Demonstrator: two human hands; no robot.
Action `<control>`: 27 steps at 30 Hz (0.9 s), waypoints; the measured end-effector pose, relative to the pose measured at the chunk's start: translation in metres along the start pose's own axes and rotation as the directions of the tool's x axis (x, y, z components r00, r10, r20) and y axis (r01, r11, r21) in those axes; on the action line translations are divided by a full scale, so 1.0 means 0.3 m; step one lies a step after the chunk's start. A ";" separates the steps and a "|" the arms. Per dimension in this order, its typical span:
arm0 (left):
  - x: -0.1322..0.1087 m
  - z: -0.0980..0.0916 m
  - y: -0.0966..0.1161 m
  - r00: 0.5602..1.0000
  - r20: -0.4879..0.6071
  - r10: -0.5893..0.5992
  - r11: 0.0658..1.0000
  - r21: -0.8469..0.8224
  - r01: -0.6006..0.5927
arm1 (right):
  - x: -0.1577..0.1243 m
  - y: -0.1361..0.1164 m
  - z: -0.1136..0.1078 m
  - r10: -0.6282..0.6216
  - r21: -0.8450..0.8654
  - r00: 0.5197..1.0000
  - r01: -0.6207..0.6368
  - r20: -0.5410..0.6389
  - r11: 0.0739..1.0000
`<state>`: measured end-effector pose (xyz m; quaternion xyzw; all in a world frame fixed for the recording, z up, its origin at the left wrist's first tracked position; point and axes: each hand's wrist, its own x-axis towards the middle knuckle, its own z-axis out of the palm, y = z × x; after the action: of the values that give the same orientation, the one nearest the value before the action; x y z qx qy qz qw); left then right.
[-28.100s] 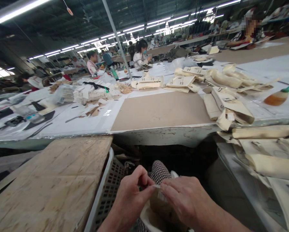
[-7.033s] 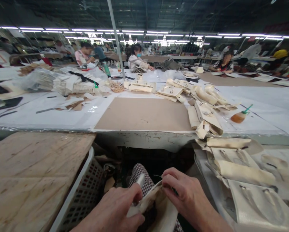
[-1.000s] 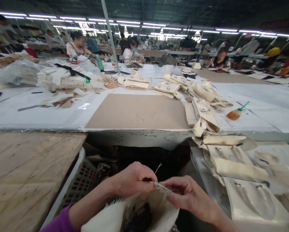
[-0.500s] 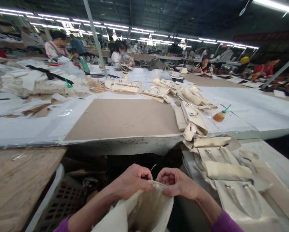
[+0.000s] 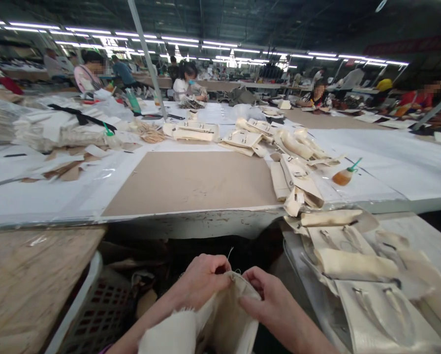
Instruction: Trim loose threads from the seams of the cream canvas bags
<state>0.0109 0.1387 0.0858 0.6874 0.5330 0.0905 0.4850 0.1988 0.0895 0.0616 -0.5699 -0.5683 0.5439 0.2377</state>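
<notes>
A cream bag piece (image 5: 224, 314) with a frayed fabric edge hangs mouth up at the bottom centre. My left hand (image 5: 205, 273) pinches its upper edge between thumb and forefinger, and a thin loose thread (image 5: 230, 253) sticks up from there. On the other side, my right hand (image 5: 270, 297) grips the rim, with the thumb on the inner face and the fingers curled behind. A small loop of thread shows at the edge between the two hands. The lower part of the bag piece falls outside the view.
Cream bags with handles (image 5: 375, 300) lie on a side surface at right. More cream bag parts (image 5: 296, 177) rest on the white worktable (image 5: 390, 162), near a glue bottle (image 5: 344, 176). A white plastic basket (image 5: 95, 305) stands below left, beside a wooden board (image 5: 28, 275). Co-workers sit beyond.
My right hand has slid down along the rim and its fingers now close round the edge. The left hand keeps its pinch. The view has shifted slightly.
</notes>
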 end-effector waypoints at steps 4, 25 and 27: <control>-0.020 -0.012 -0.003 0.994 -0.006 0.113 0.993 -0.043 -0.113 | 0.002 0.025 0.026 0.012 0.140 1.000 -0.010 -0.014 0.990; -0.050 0.012 0.017 0.923 -0.026 0.385 0.871 0.339 -0.354 | -0.022 0.013 0.007 -0.029 0.131 1.000 0.030 -0.008 0.991; -0.049 0.015 0.019 0.916 -0.046 0.399 0.874 0.322 -0.364 | -0.025 0.016 0.010 -0.016 0.132 1.000 0.018 -0.015 0.991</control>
<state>0.0114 0.1244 0.0936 0.8397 0.4205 0.1386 0.3144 0.1998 0.0806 0.0591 -0.5518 -0.5342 0.5743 0.2836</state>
